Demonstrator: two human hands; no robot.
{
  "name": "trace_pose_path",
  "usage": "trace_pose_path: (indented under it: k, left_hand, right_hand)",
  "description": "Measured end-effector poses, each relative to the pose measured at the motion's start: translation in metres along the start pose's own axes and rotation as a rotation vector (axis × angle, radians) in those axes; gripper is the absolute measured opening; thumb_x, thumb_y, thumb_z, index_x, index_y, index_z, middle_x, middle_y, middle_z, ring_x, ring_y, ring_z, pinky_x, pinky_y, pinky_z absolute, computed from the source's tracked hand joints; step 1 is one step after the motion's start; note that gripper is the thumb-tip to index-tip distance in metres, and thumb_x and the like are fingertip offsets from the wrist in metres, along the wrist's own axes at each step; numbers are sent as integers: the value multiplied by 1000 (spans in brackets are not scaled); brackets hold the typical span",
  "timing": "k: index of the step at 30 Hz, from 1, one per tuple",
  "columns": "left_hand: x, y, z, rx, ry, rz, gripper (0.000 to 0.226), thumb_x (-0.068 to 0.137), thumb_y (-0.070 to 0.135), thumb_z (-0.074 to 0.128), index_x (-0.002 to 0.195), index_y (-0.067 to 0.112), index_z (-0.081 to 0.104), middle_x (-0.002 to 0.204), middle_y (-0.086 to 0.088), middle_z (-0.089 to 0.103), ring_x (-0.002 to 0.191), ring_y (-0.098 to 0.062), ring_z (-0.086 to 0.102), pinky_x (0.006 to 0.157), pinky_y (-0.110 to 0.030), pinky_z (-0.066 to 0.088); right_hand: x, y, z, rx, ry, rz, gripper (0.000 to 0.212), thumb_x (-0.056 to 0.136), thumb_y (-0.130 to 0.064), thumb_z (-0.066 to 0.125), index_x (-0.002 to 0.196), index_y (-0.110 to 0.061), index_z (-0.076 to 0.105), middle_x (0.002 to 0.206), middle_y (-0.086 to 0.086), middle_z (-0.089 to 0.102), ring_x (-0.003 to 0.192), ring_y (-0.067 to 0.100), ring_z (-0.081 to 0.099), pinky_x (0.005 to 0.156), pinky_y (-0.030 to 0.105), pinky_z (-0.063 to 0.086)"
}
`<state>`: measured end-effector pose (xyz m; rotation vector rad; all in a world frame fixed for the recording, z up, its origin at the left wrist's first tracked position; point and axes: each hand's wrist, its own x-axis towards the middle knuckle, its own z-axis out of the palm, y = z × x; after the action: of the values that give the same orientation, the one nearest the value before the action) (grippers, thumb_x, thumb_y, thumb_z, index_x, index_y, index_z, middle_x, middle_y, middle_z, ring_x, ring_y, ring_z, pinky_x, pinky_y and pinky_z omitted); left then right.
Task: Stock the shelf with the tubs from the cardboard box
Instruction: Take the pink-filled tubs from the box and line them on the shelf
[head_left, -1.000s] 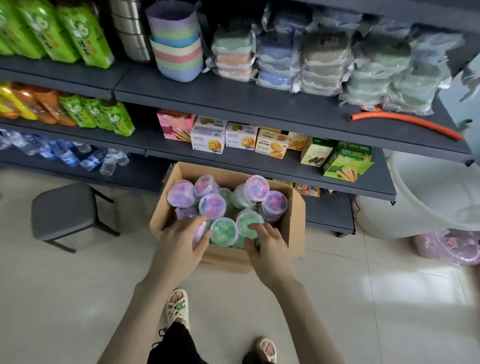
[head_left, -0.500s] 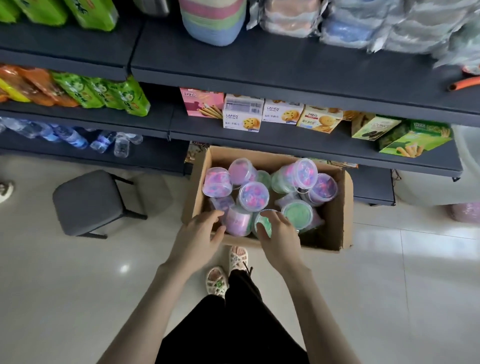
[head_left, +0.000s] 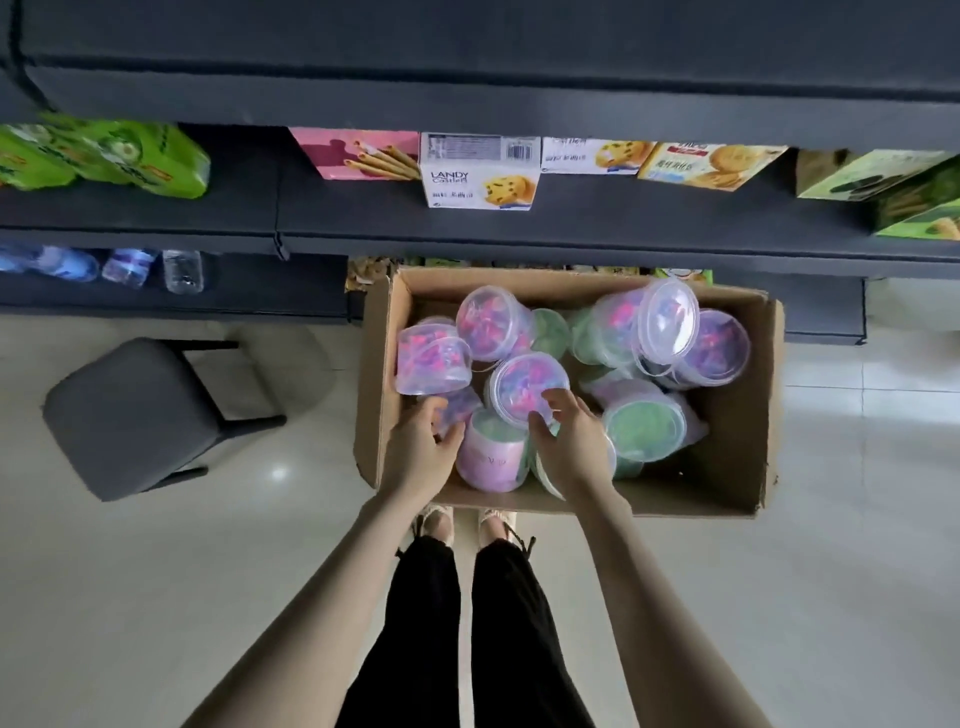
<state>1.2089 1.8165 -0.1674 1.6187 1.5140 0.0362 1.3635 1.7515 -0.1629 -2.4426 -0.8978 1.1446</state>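
Both hands have gone deeper into the cardboard box (head_left: 727, 467) since a moment ago. Left hand (head_left: 418, 452) curls loosely on a pink tub (head_left: 493, 457) at six o'clock; right hand (head_left: 569, 441) spreads its fingers over a clear-lidded tub (head_left: 527, 384) at centre. Tubs (head_left: 670, 332) look light, stiff and slick; grasp around the wall below the lid, I judge.

Cardboard box (head_left: 727, 467): plain brown. Tubs (head_left: 527, 387): clear plastic, contents mottled pink/purple/blue; some tubs (head_left: 641, 423) pale green. Shelf (head_left: 571, 228): dark grey. Stool (head_left: 130, 410): grey seat, black legs. Biscuit box (head_left: 480, 174): white. Neighbouring box (head_left: 358, 153): pink. Snack bags (head_left: 104, 156): bright green. Trousers (head_left: 514, 623): black. Floor (head_left: 156, 597): off-white tile.
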Motion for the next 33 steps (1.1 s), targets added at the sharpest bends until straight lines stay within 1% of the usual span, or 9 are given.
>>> trace_pose_path:
  k: [5,10,13,16,20,23,26,30,33]
  left_hand:
    - [48,-29,41,-180,-47,-137,34,86,20,65,112,3,50,99,0,56,87,-13,53,59,-1,37]
    - [80,-44,78,-350,-162,-223,40,87,27,63,117,7,47,102,2,53,83,-1,52,63,0,38]
    - [92,-53,97,-398,-228,-255,38,89,30,61,116,8,47,95,9,54,86,-2,52,78,-17,38]
    - [100,-55,106,-449,-278,-293,32,91,30,58,114,9,48,98,6,59,88,3,54,83,-22,41]
    - [100,-50,106,-466,-294,-294,29,90,34,58,111,14,55,111,-3,61,99,-11,59,92,-34,50]
    - [95,-35,96,-531,-297,-222,28,92,30,57,116,16,57,100,1,61,90,-8,59,73,-14,50]
    - [91,-20,87,-580,-268,-191,20,91,33,57,101,15,60,82,-3,57,67,-10,52,59,-16,44]
    - [96,-5,74,-666,-241,-340,22,89,37,59,89,15,58,56,8,56,47,-6,49,50,-21,40]
    - [99,9,70,-612,-298,-278,27,91,38,56,77,15,58,62,0,57,48,-9,53,48,-23,43]
  right_hand:
    - [49,27,38,136,54,154,54,89,-21,61,138,-8,41,141,15,41,128,32,37,104,37,29]
    - [79,55,70,292,72,209,78,88,-27,65,149,-8,19,152,14,26,140,29,26,114,43,26]
    - [95,68,78,269,81,238,72,89,-28,63,145,-4,25,144,18,37,132,32,38,107,42,35]
    - [108,74,77,202,60,244,59,87,-29,65,134,-5,39,129,16,54,116,34,52,94,43,44]
    - [98,72,69,345,150,183,49,77,-31,77,116,-11,54,97,3,67,88,23,64,79,41,53]
    - [85,69,58,513,258,151,44,75,-34,78,110,-13,61,81,-8,65,73,7,62,70,32,54]
    - [82,64,48,686,292,96,39,72,-41,78,103,-22,66,84,5,66,74,12,63,72,34,56]
    - [80,61,36,934,8,41,55,69,-39,80,119,-30,58,125,6,56,112,14,59,93,36,51]
    - [80,63,34,1152,-84,68,55,75,-27,75,125,-29,53,122,4,62,112,24,62,88,45,54]
